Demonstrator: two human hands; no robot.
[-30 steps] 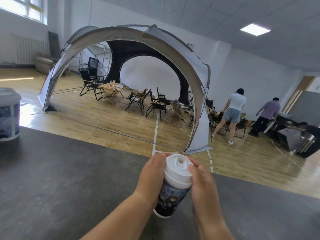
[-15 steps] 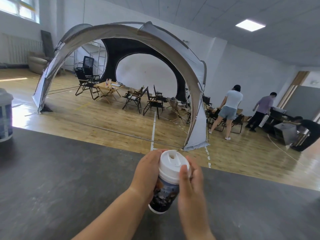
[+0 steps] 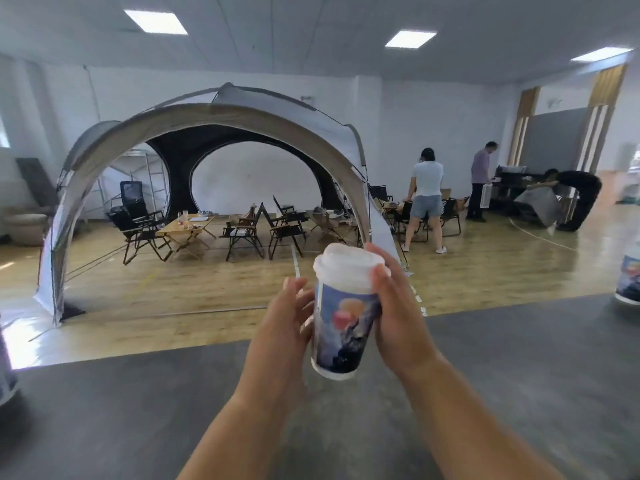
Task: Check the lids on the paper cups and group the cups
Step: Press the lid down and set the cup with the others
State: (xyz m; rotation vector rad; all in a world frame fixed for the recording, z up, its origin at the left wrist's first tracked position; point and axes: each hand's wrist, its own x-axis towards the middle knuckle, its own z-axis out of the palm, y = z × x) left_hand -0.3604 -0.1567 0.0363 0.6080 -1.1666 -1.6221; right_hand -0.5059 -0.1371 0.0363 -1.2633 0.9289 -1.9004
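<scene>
The cup (image 3: pixel 343 327) carries a dark blue print with a pink and orange patch, under a white lid (image 3: pixel 348 268). A second cup (image 3: pixel 631 278) at the right edge shows similar blue. The table (image 3: pixel 138 410) is mottled dark grey, the floor (image 3: pixel 173 292) pale wood, the tent (image 3: pixel 214 112) grey-white with black panels.

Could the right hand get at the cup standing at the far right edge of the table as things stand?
Probably not yet: the right hand grips the lidded cup held up over the table. Nothing stands on the table between it and the far-right cup, so once freed, likely yes.
</scene>
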